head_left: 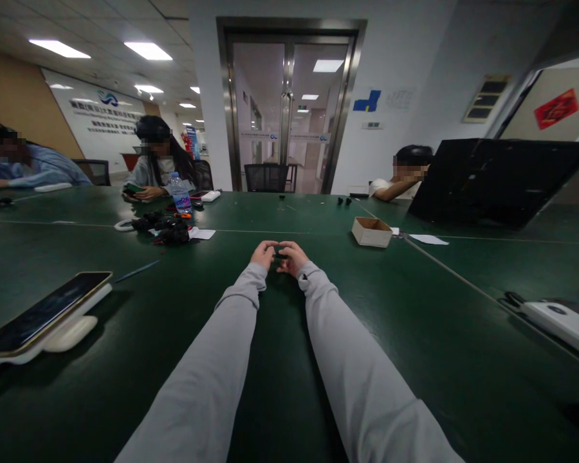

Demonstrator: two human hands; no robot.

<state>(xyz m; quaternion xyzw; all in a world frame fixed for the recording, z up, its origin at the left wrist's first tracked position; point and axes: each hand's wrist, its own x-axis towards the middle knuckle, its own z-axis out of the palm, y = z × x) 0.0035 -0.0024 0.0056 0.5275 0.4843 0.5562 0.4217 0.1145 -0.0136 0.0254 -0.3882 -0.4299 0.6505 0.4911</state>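
Both my arms in grey sleeves stretch out over the dark green table (415, 308). My left hand (264, 253) and my right hand (293, 256) meet fingertip to fingertip at the middle of the table. Between them they pinch a small black part (280, 255), mostly hidden by the fingers. Both hands rest low, close to the table top.
A small open cardboard box (371, 231) sits to the right of my hands. A pile of black parts (166, 229) and a water bottle (179, 193) lie far left. A phone on a white stand (43, 315) is near left, a white device (562, 321) near right, a black laptop lid (492, 177) far right. Three people sit at the far side.
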